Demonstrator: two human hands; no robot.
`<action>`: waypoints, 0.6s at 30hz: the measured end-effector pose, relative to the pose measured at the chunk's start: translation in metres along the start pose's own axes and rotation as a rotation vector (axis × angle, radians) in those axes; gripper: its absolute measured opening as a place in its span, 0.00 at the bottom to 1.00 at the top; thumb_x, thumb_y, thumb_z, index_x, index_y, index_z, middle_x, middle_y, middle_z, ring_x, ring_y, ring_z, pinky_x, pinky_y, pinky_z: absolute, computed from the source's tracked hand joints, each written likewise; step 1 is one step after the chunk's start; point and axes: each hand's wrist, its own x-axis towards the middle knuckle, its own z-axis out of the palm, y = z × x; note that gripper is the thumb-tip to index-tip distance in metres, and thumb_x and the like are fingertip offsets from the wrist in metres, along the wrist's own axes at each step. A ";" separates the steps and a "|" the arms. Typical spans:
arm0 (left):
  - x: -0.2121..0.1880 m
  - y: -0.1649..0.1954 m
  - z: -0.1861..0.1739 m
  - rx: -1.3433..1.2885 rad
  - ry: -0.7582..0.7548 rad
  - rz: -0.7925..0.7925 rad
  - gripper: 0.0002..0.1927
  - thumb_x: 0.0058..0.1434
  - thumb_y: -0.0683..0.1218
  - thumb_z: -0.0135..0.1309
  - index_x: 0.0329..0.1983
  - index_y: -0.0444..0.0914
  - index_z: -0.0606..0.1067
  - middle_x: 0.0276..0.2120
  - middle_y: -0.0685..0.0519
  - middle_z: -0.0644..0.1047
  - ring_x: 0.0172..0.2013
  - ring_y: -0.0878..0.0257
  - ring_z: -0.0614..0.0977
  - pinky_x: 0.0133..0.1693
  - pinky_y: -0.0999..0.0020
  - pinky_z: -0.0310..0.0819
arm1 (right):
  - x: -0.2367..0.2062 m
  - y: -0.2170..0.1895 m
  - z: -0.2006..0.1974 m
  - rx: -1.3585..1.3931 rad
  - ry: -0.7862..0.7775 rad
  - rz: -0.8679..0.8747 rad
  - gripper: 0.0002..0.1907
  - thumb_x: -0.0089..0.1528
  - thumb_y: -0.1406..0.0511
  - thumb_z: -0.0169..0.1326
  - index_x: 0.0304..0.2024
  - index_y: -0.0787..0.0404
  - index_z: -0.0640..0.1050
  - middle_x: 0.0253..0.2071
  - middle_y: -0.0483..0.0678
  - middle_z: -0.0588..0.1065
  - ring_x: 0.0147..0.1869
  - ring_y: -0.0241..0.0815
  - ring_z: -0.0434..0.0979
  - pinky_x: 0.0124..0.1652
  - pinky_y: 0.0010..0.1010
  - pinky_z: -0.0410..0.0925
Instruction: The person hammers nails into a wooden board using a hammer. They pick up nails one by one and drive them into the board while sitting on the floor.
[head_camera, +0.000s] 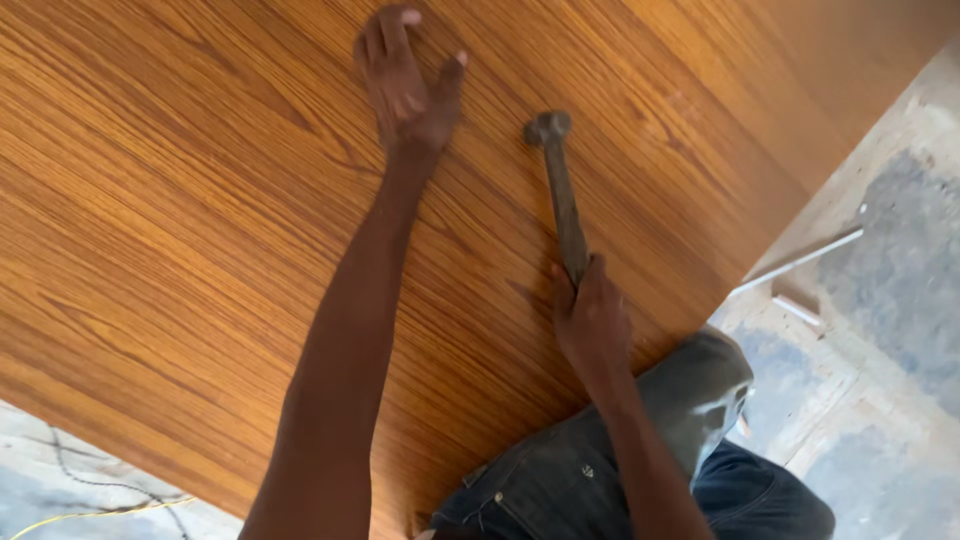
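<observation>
Right hand (592, 318) clenched round hammer (560, 190) handle, head resting on wood-grain board (180, 230). Left hand (405, 85) beside hammer head, fingers loosely spread, pressing board. Knee in jeans (690, 395) on board's edge.

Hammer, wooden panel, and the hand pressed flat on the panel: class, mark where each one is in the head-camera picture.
hammer (562, 195), head view, on the middle of its handle.
wooden panel (180, 220), head view, on a bare stretch of its grained surface.
left hand (405, 85), head view, on the back of the hand.
</observation>
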 end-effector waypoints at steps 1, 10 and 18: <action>-0.010 -0.001 0.004 0.031 -0.035 -0.040 0.24 0.62 0.50 0.64 0.56 0.41 0.69 0.53 0.47 0.70 0.54 0.49 0.70 0.53 0.51 0.71 | -0.015 0.009 0.002 -0.033 0.001 0.000 0.20 0.73 0.57 0.50 0.34 0.67 0.69 0.17 0.51 0.64 0.15 0.44 0.60 0.15 0.40 0.54; 0.018 0.017 0.068 -0.143 -0.015 0.265 0.04 0.70 0.42 0.53 0.44 0.45 0.76 0.45 0.52 0.78 0.41 0.60 0.80 0.40 0.64 0.82 | -0.014 0.019 0.015 0.007 0.020 0.018 0.20 0.71 0.56 0.50 0.38 0.69 0.71 0.13 0.49 0.63 0.11 0.39 0.56 0.11 0.37 0.52; 0.079 0.063 0.151 0.254 -0.304 -0.165 0.07 0.60 0.48 0.60 0.37 0.40 0.78 0.27 0.52 0.80 0.27 0.56 0.82 0.26 0.58 0.77 | -0.006 0.010 0.016 0.041 0.067 0.026 0.20 0.71 0.56 0.50 0.38 0.69 0.72 0.13 0.50 0.65 0.10 0.40 0.58 0.11 0.38 0.53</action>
